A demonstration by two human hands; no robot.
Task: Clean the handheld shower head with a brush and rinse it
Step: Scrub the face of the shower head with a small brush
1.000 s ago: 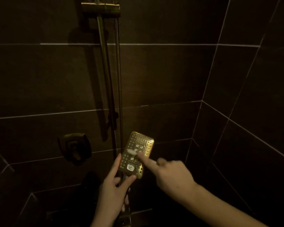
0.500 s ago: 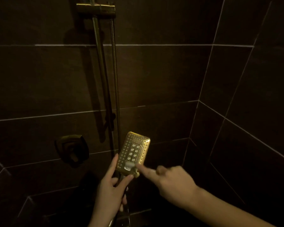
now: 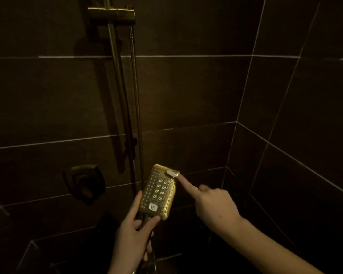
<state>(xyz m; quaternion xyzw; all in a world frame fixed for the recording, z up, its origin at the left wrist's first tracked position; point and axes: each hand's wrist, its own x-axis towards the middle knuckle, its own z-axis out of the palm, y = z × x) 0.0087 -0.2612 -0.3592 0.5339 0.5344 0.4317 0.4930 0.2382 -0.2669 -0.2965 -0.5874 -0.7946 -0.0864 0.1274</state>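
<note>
Upright shower head (image 3: 158,191), nozzles facing camera, left hand (image 3: 134,232) fingers gripping handle, right hand (image 3: 212,204) holding brush (image 3: 172,173)

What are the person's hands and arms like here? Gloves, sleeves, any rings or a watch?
Both are bare. The left hand and the right hand wear no gloves, and no ring shows on the fingers in view. The right forearm is uncovered as far as the frame's edge, with no sleeve, watch or bracelet. The light is dim, so small details could be missed.

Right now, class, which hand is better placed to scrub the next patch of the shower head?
Right. The right hand already has the brush at the shower head's top corner; the left hand grips below it.
</note>
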